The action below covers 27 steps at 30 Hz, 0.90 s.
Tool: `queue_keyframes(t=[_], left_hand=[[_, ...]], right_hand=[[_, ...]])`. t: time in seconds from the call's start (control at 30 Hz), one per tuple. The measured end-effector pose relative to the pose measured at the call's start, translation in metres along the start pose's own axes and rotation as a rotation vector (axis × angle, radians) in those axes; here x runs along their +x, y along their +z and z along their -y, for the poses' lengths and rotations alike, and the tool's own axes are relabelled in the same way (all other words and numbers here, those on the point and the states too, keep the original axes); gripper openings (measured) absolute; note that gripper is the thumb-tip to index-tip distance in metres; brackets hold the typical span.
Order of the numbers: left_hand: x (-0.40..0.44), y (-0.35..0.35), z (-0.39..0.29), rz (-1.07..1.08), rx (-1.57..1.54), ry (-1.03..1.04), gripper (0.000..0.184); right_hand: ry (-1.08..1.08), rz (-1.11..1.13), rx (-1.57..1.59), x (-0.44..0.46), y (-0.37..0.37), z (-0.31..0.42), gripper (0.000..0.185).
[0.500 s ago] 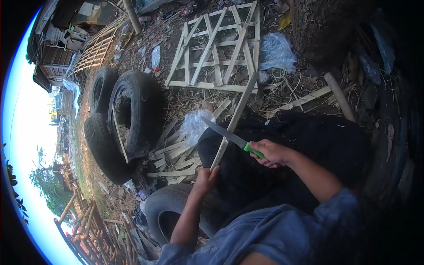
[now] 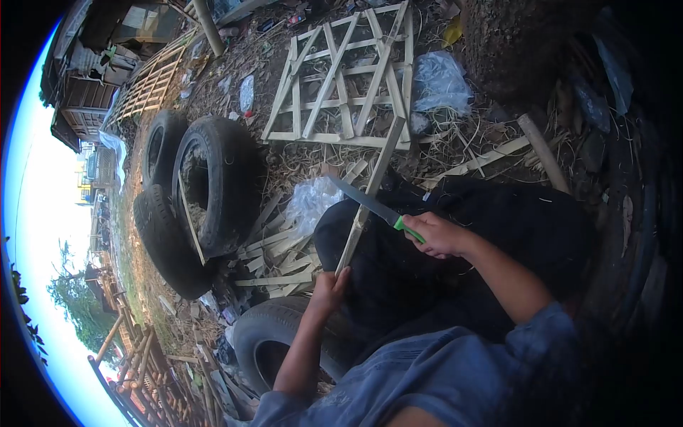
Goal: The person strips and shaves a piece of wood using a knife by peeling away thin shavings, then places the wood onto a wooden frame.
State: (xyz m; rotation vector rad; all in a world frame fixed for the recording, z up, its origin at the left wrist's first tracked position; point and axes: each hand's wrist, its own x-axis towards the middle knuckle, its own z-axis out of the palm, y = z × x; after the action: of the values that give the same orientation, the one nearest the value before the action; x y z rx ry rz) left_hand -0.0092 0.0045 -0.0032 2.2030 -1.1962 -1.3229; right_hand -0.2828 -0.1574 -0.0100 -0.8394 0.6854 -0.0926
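Note:
My left hand (image 2: pixel 330 290) is closed round the lower end of a pale bamboo strip (image 2: pixel 353 235), which slants up and away across my dark-trousered leg. In my right hand (image 2: pixel 435 235) is a knife (image 2: pixel 375 206) with a green handle, fingers wrapped round the grip. Its blade crosses the strip around the middle, tip pointing up and left; whether the edge bites into the strip I cannot tell. Just beyond the strip's far end lies a lattice frame of bamboo strips (image 2: pixel 343 104) on the ground.
Old tyres (image 2: pixel 224 185) stand at the left, and another tyre (image 2: pixel 263 341) is beside my left forearm. Split bamboo pieces (image 2: pixel 288 267) and a clear plastic bag (image 2: pixel 313 203) lie near my knee. A tree trunk (image 2: pixel 509 50) rises at the upper right; a round stick (image 2: pixel 542 153) lies below it.
The knife and my right hand have shifted slightly to the right. The bamboo strip has moved a little to the left at its far end, and the whole view has shifted slightly.

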Motion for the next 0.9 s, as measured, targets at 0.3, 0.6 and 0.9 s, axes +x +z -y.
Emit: queue_keyframes(t=[0.3, 0.6, 0.9], left_hand=[[0.001, -0.001, -0.007, -0.006, -0.030, 0.007, 0.054], [-0.001, -0.003, -0.016, -0.007, -0.018, -0.014, 0.054], [0.000, -0.001, -0.009, -0.029, 0.010, -0.069, 0.053]], right_hand=[[-0.572, -0.457, -0.516, 0.019, 0.007, -0.021, 0.036], [-0.036, 0.085, 0.035, 0.007, -0.008, -0.010, 0.050], [-0.308, -0.239, -0.459, 0.016, -0.003, -0.014, 0.049]])
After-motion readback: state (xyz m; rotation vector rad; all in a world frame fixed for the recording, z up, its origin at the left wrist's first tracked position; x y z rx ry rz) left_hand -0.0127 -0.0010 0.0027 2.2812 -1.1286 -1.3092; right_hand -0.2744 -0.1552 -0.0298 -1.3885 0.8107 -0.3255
